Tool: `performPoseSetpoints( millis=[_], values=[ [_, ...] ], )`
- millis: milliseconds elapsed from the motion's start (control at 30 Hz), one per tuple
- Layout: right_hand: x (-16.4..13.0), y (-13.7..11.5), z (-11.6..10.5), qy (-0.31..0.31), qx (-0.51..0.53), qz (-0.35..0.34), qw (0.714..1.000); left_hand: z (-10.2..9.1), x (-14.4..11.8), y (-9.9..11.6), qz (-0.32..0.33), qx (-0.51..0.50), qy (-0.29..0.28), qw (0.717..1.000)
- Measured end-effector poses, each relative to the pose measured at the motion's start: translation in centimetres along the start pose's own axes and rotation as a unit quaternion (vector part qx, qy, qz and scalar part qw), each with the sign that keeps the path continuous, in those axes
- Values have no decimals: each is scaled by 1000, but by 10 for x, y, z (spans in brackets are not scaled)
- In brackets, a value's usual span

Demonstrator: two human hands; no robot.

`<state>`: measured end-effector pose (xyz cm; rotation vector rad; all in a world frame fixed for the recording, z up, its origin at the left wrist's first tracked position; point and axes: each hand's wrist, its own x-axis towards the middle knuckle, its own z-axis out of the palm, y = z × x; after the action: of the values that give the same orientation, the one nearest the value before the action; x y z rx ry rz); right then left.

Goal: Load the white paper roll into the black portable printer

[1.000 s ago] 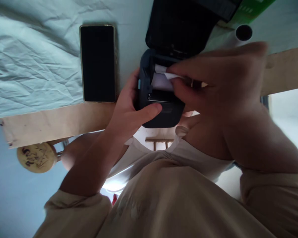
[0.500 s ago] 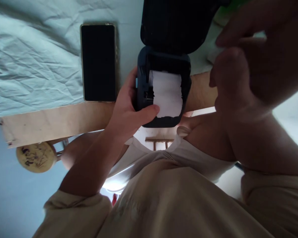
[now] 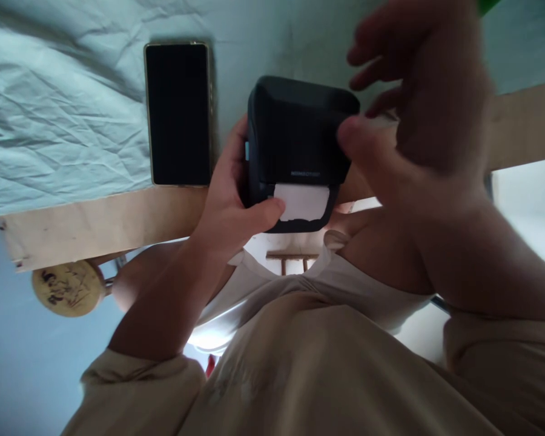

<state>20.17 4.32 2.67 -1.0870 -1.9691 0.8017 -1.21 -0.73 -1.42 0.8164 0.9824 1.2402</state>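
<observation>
A small dark label printer is held over the table's near edge, its lid lowered over the paper compartment. White paper sticks out from under the lid's front edge. My left hand grips the printer's left side, the thumb pressing on the paper's left edge. My right hand is raised at the printer's right side with its fingers spread and nothing visible in it. Its thumb is at the lid's right edge; whether it touches is unclear.
A phone or small tablet with a dark screen lies left of the printer. Wrinkled pale green cloth covers the table above its bare wooden edge. A round yellow stool seat stands below left. Something green shows at the top right.
The printer's lid has swung down from open and now covers most of the paper. My right hand has moved left to the lid's side, its fingers now spread. My left hand keeps its grip.
</observation>
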Motion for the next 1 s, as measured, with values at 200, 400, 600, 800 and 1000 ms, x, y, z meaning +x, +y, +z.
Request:
performPoseSetpoints(
  millis=[200, 400, 600, 800, 1000],
  values=[
    [4, 7, 11, -116, 36, -65, 991, -2, 0, -4, 25, -49, -38, 998],
    [3, 8, 12, -113, 64, -64, 989, 7, -3, -1, 8, -51, -32, 998],
    [3, 7, 11, -110, 9, -60, 992, 9, 2, 1, 18, -76, -27, 997],
    [4, 8, 11, -85, 11, -66, 994, 15, 4, -2, -33, -81, 74, 993],
    [4, 8, 1, -86, -45, -137, 986, 15, 6, 1, -18, -38, 145, 989]
  ],
)
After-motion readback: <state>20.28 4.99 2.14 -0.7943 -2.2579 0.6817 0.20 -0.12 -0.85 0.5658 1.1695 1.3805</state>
